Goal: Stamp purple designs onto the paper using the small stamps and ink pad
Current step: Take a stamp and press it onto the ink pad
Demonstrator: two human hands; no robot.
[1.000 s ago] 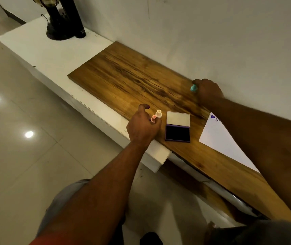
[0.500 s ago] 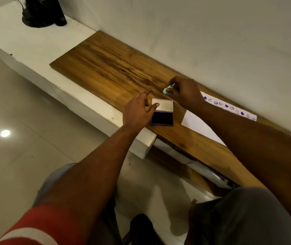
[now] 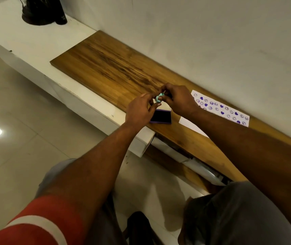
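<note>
Several rows of purple marks already cover our paper [image 3: 220,110]; much stays blank. Both hands, left hand [image 3: 139,110] and right hand [image 3: 178,99], pinch a small stamp [image 3: 159,98] above the open ink pad [image 3: 161,116].

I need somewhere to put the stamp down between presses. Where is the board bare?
The wooden board lies bare from its far-left end up to the hands. It is crowded near the ink pad, where both hands meet over the teal stamp, and rightward under the stamped paper.
</note>
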